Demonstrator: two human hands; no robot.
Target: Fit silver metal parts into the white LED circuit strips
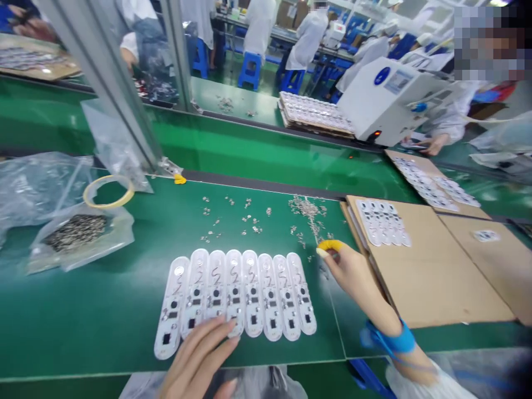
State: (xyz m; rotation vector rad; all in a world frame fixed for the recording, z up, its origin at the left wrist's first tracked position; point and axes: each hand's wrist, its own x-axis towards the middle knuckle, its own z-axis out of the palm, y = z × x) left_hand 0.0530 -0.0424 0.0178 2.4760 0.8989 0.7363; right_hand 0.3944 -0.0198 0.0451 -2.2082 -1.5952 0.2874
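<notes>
A row of several long, white, rounded plastic housings (252, 293) lies side by side on the green work surface, each with thin wires and dark electronic parts. Over the lower ends of the left ones, my left hand (203, 354) is spread with its fingers stretched, the fingertips at the housings. My right hand (344, 271), with yellow and pale finger covers and a blue wrist strap (390, 339), is beside the scattered small metal pieces (307, 208). Its thumb and index finger are pinched together; whatever is between them is too small to make out.
A clear bag of small metal parts (78, 233) and a roll of tape (108, 192) lie at the left. Cardboard sheets (432, 277) at the right bear more white housings (382, 221). A metal post (112, 83) rises behind; co-workers sit across the line.
</notes>
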